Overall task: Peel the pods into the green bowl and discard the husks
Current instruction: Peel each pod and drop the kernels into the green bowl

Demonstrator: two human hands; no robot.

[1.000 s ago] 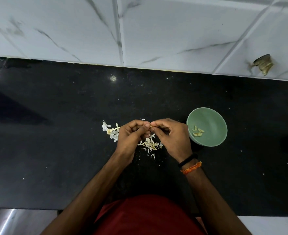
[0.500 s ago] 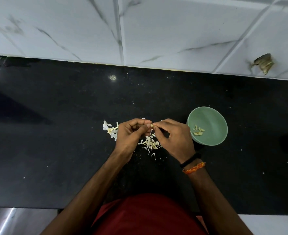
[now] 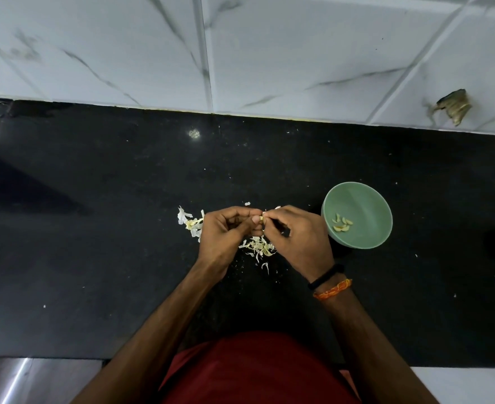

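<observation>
Black stone counter [image 3: 95,258] runs across the view, backed by a wall of white marble-look tiles [image 3: 298,53]. My two hands meet above the middle of the counter, fingertips touching. My left hand [image 3: 226,231] has its fingers curled, and its thumb and forefinger pinch a small pale pod [image 3: 261,219]. My right hand [image 3: 295,237] is curled too, its thumb and fingertips nipping the same pod from the other side; I cannot tell whether the skin has come loose. A black band [image 3: 326,276] and an orange thread [image 3: 332,290] circle my right wrist.

Directly under my hands lies a small heap of pale, papery husks [image 3: 259,246] on the counter, and a second little cluster of husks sits just beside the outer edge of my left hand. Tiny pale crumbs are scattered over the dark stone around them.

Just beside my right hand stands the green bowl [image 3: 365,199], upright on the counter, holding a few peeled pale-yellow kernels [image 3: 341,223] at its bottom.

Nearest the camera, my red shirt [image 3: 255,371] fills the lower middle of the view. On the tiles at far right is a brownish, ragged patch [image 3: 454,106]; I cannot tell what it is.
</observation>
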